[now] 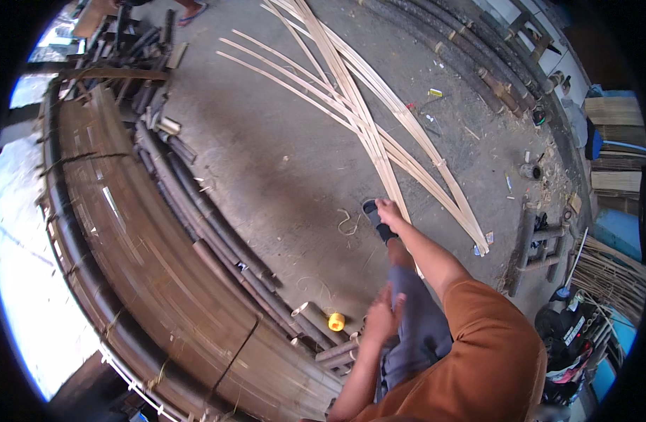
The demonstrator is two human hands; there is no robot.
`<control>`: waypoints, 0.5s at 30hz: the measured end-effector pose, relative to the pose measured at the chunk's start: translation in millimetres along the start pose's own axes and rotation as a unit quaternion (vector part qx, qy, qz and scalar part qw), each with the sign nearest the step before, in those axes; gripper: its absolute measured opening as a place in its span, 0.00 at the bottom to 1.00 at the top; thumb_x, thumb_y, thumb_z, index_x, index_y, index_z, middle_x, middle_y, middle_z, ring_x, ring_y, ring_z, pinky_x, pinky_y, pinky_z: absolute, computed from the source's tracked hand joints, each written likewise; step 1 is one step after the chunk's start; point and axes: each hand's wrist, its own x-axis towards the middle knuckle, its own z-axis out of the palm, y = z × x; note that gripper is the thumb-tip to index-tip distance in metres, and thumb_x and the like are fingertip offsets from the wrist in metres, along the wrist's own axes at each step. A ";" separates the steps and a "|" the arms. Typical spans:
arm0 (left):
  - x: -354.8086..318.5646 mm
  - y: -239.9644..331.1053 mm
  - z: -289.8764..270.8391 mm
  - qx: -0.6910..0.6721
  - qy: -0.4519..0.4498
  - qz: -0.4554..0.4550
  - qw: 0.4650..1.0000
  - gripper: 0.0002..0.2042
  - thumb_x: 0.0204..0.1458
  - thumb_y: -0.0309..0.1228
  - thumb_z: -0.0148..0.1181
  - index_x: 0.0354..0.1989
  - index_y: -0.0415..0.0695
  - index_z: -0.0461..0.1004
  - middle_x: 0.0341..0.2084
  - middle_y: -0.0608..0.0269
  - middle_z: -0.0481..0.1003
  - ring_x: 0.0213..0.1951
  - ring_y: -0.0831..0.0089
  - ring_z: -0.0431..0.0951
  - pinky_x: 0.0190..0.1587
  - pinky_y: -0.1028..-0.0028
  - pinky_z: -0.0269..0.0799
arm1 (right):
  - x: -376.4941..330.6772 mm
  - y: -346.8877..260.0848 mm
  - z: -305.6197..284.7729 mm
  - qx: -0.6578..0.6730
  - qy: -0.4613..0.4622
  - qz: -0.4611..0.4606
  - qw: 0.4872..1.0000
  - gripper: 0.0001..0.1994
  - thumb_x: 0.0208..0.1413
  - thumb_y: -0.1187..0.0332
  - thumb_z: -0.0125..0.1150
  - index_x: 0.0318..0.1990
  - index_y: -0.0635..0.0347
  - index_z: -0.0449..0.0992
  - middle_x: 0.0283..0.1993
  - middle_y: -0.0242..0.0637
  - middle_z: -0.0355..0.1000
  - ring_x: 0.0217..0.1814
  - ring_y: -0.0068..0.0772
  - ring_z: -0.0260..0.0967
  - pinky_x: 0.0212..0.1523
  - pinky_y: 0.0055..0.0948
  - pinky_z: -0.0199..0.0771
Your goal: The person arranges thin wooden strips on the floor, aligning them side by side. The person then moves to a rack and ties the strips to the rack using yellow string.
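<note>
My right hand (388, 211) reaches forward over my dark shoe (372, 211), fingers curled closed. Right beside it runs a bundle of long, pale bamboo strips (369, 137) lying on the floor. Whether a strip is inside that fist is hidden. Closer in, my left hand (383, 316) hovers next to my grey trouser leg (418, 302). Its thumb stands apart from the fingers, and nothing shows in it. More pale strips (428, 176) cross the bundle and fan out toward the far side.
On the left stands a long brown bamboo bench (126, 204), with dark poles (210, 225) along its side. A yellow roll (336, 322) sits by the pole ends. Thick poles (471, 42) lie far right. A small wooden frame (541, 246) and stacked slats (611, 278) stand at right.
</note>
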 end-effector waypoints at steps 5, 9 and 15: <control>83.1 6.2 41.7 0.024 -0.105 -0.094 0.990 0.33 0.65 0.51 0.44 0.70 0.39 0.52 0.60 0.30 0.63 0.59 0.37 0.68 0.62 0.55 0.64 | 216.5 16.5 -13.4 -0.241 0.132 -0.062 0.959 0.15 0.59 0.57 0.53 0.40 0.58 0.79 0.39 0.52 0.78 0.46 0.55 0.75 0.47 0.48 0.75; 128.4 13.7 -18.4 -0.139 -0.232 -0.161 0.949 0.35 0.65 0.51 0.45 0.72 0.41 0.46 0.63 0.25 0.57 0.63 0.36 0.62 0.64 0.57 0.60 | 311.9 53.1 -14.4 -0.270 0.190 -0.057 0.942 0.16 0.59 0.57 0.55 0.49 0.54 0.76 0.48 0.51 0.77 0.51 0.52 0.75 0.51 0.46 0.74; 139.0 11.6 -23.5 -0.236 -0.224 -0.156 0.933 0.34 0.65 0.45 0.49 0.74 0.47 0.43 0.64 0.22 0.51 0.69 0.38 0.51 0.68 0.58 0.53 | 344.8 73.5 1.4 -0.312 0.139 -0.010 0.940 0.12 0.58 0.61 0.57 0.44 0.56 0.73 0.46 0.51 0.75 0.51 0.54 0.73 0.53 0.50 0.71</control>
